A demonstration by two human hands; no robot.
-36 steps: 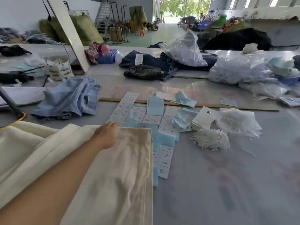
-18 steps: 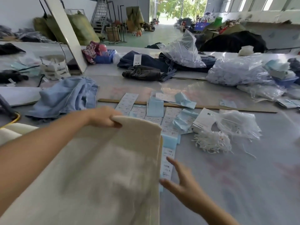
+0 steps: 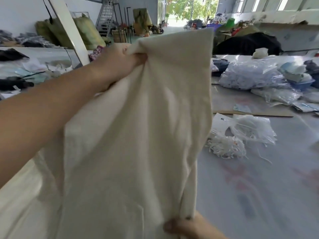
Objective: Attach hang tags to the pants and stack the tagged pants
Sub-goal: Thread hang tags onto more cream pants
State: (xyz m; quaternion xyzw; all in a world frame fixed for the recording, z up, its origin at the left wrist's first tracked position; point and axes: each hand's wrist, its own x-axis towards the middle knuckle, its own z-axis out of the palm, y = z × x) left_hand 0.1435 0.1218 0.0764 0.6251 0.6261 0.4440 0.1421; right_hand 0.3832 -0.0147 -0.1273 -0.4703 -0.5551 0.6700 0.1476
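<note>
We are lifting cream pants [image 3: 138,135]: left hand [image 3: 119,66] clenching top hem, right hand [image 3: 183,227] pinching lower edge. Fabric looking soft, light, floppy; gripping edges seems best.

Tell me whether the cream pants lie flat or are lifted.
Lifted: left hand grips the top edge, right hand the lower edge of the pants.
</note>
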